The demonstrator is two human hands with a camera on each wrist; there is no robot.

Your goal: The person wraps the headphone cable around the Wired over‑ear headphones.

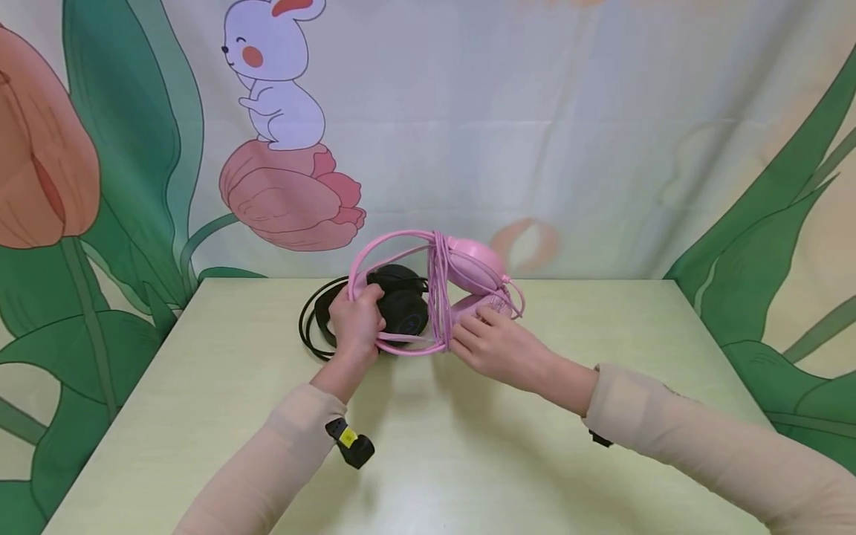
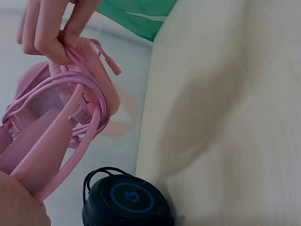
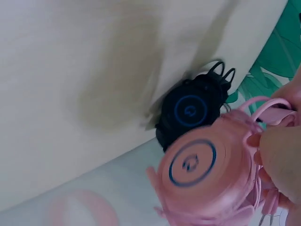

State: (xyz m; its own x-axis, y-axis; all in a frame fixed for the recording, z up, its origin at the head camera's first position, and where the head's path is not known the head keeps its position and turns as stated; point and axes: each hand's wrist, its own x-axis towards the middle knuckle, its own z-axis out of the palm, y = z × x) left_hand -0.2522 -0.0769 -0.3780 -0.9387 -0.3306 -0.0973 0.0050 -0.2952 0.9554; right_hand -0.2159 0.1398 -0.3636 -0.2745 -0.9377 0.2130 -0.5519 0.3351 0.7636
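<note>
Pink headphones are held up over the far part of the table, their pink cable wound in several turns around the band and cups. My left hand grips the headband at its left end. At the lower ear cup, my right hand pinches a strand of the cable; the left wrist view shows its thumb and fingers closed on that strand. Behind and below lie black headphones with a ring logo on the cup, partly hidden by the left hand and the pink band.
The pale table ends at a hanging cloth printed with a rabbit and tulips. A black cable loops out at the left of the black headphones. A small black device is strapped at the left sleeve.
</note>
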